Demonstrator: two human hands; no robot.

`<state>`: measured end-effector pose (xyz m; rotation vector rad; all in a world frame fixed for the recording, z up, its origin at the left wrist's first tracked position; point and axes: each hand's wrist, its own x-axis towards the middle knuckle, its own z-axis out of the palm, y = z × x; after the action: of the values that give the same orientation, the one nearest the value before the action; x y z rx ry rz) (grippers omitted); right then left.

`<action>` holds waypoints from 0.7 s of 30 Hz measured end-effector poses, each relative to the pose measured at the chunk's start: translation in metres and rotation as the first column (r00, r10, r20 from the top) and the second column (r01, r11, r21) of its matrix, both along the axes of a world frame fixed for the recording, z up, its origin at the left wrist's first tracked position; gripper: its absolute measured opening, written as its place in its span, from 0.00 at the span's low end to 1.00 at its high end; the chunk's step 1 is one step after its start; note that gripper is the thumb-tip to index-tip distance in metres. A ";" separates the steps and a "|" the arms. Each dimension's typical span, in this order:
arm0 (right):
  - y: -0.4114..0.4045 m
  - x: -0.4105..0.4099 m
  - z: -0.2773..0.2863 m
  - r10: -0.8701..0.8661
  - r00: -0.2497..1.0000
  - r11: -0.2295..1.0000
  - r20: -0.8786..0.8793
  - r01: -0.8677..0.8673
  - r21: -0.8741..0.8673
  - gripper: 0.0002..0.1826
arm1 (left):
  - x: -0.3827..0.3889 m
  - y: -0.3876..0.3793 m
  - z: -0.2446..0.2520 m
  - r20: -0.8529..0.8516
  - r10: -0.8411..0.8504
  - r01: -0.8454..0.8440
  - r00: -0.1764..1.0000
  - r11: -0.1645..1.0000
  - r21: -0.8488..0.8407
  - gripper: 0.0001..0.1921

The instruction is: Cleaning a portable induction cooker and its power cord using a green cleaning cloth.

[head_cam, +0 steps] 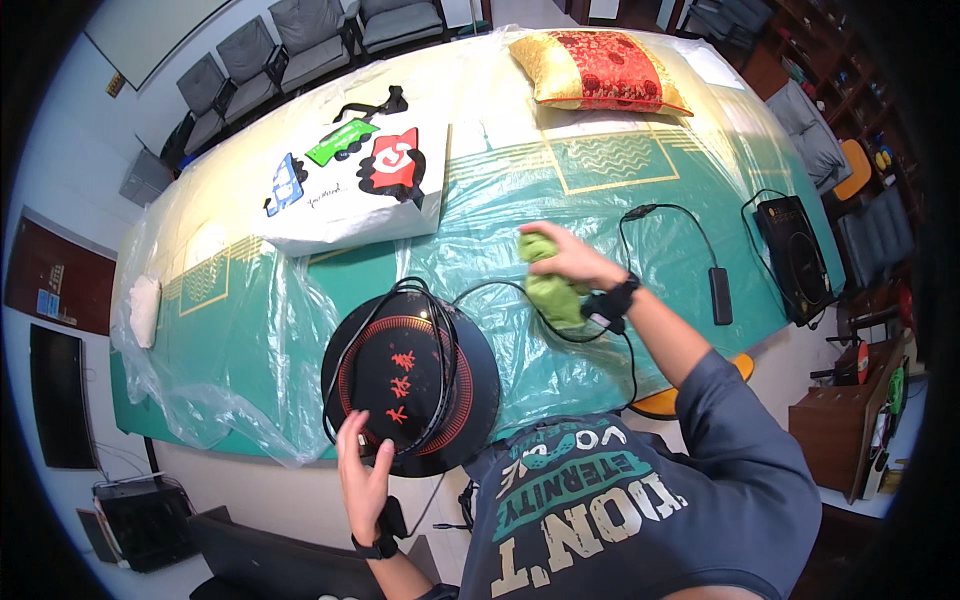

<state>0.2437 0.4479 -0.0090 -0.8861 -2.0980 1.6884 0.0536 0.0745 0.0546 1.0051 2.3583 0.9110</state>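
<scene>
A round black induction cooktop (pixel 390 352) with a red ring and red writing lies at the table's near edge. Loops of its black power cable (pixel 450 352) rest across the top. My left hand (pixel 364 469) is at the cooktop's near left rim, thumb and fingers spread; whether it touches the rim or the cable I cannot tell. To the right, my right hand (pixel 574 259) grips a crumpled green cloth (pixel 556 300) over the plastic-covered table. A thin black cable passes across the cloth's lower part. Both wrists wear black bands.
Clear plastic sheeting (pixel 480 180) covers the green and cream table. A white printed bag (pixel 352 217) lies beyond the cooktop. Further right are a power adapter (pixel 720 296) with its cord and a black cooktop (pixel 796 255). A red and gold cushion (pixel 611 71) sits at the far side.
</scene>
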 end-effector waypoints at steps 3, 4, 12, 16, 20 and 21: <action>-0.003 -0.059 -0.033 0.234 0.949 0.948 0.210 -0.271 0.168 0.44 | 0.023 0.027 0.042 0.546 -0.271 -0.023 0.793 0.882 0.470 0.21; -0.006 -0.082 -0.051 0.270 0.923 0.936 0.275 -0.319 0.149 0.42 | 0.032 0.032 0.043 0.628 -0.313 -0.087 0.712 0.849 0.521 0.19; -0.031 -0.143 -0.135 0.539 0.640 0.561 0.548 -0.758 0.333 0.21 | 0.062 0.052 0.035 0.692 -0.312 -0.095 0.651 0.871 0.483 0.10; -0.048 -0.143 -0.136 0.226 0.767 0.431 0.601 -0.632 0.644 0.11 | 0.052 0.062 0.031 0.702 -0.269 -0.169 0.659 0.857 0.487 0.07; -0.036 -0.144 -0.111 0.200 0.615 0.504 0.762 -0.732 0.458 0.11 | 0.046 0.091 0.048 0.718 -0.339 -0.075 0.608 0.875 0.477 0.06; -0.025 -0.136 -0.100 0.201 0.609 0.508 0.768 -0.735 0.450 0.11 | 0.043 0.099 0.052 0.695 -0.367 -0.019 0.618 0.877 0.480 0.05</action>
<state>0.1079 0.4226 -0.1094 -0.5968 -3.4023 0.4251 0.0968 0.1734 0.1063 0.7454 1.3064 1.4792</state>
